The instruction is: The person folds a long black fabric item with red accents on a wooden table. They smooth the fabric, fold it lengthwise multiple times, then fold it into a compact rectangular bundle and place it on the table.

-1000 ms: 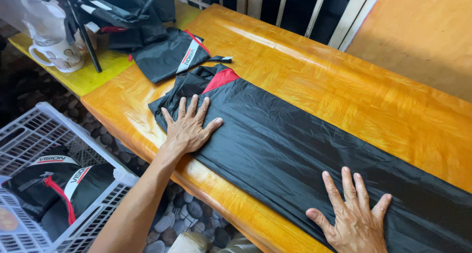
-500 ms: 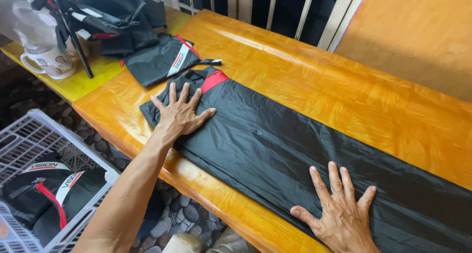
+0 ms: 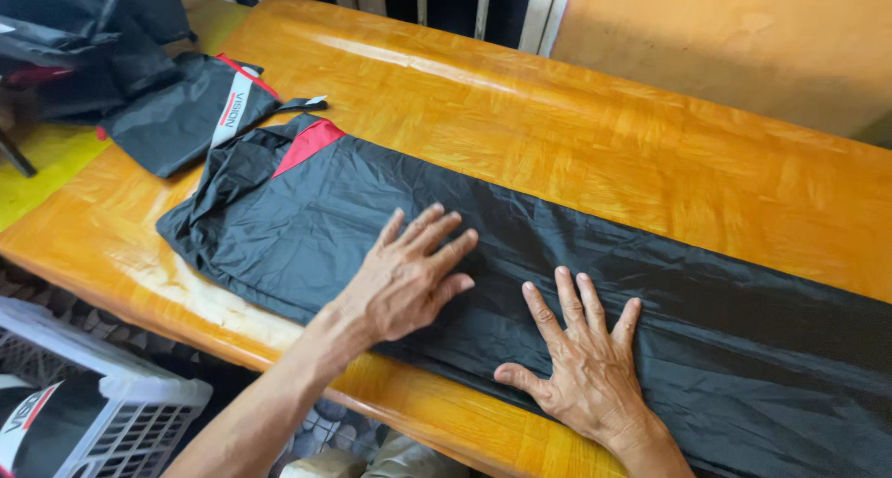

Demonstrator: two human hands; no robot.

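Two open hands press flat on a long black garment stretched across the wooden table: left hand nearer its red-trimmed left end, right hand just beside it, fingers spread.

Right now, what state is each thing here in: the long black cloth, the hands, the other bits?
Black garment: spread flat along the table, red-trimmed end slightly bunched.
Left hand: open, palm pressed on the garment.
Right hand: open, fingers spread, flat on the garment.
Small black pouch: folded, lying apart near the table's corner.
Wooden table: glossy, bearing the garment.
White basket: on the floor, holding dark folded items.
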